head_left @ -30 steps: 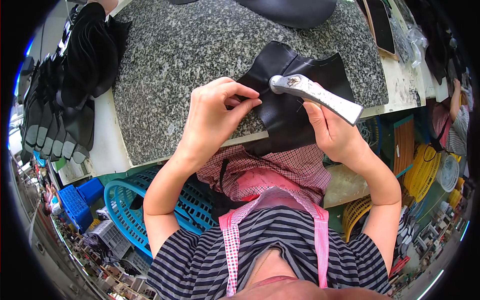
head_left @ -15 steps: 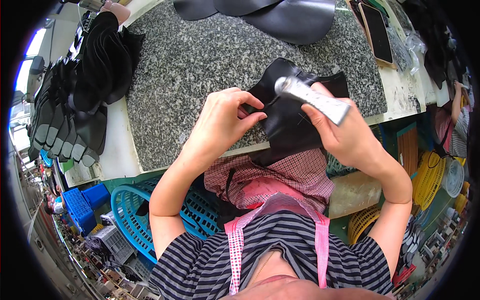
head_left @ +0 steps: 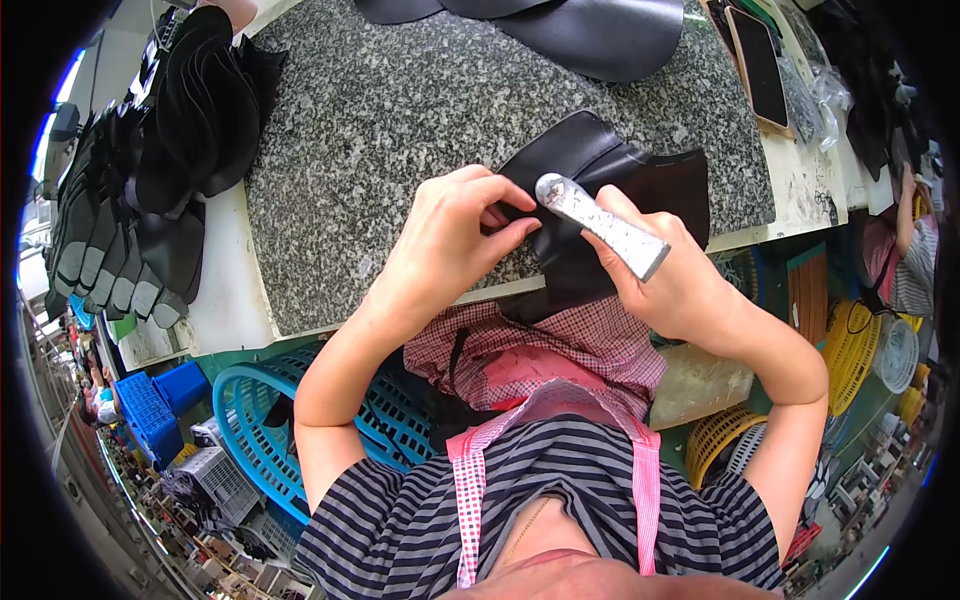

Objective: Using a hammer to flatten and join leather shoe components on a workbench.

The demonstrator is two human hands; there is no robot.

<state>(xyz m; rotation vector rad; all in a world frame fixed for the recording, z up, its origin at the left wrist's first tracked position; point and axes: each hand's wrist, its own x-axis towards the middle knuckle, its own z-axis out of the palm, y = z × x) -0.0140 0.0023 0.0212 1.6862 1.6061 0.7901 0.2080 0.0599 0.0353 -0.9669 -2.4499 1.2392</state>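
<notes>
A black leather piece (head_left: 655, 195) lies at the near edge of the speckled stone slab (head_left: 370, 130), with its lower part hanging over the edge toward my lap. My left hand (head_left: 450, 225) pinches the left edge of this leather between thumb and fingertips. Wrapped around a hammer, my right hand (head_left: 680, 285) holds its silvery, worn metal head (head_left: 605, 225) over the leather. The round face of the head is close to my left fingertips. Whether it touches the leather I cannot tell. The hammer's handle is hidden in my right hand.
Flat black leather pieces (head_left: 590, 40) lie at the slab's far edge. Stacked black pieces (head_left: 200, 120) hang at the left. A phone (head_left: 757, 70) rests on the right, near clear plastic (head_left: 828, 95). Below the table stand a blue basket (head_left: 255, 450) and yellow baskets (head_left: 850, 350).
The hammer head has moved left and slightly down, closer to my left fingertips. The leather has shifted and turned a little, and its white marks are now mostly out of sight.
</notes>
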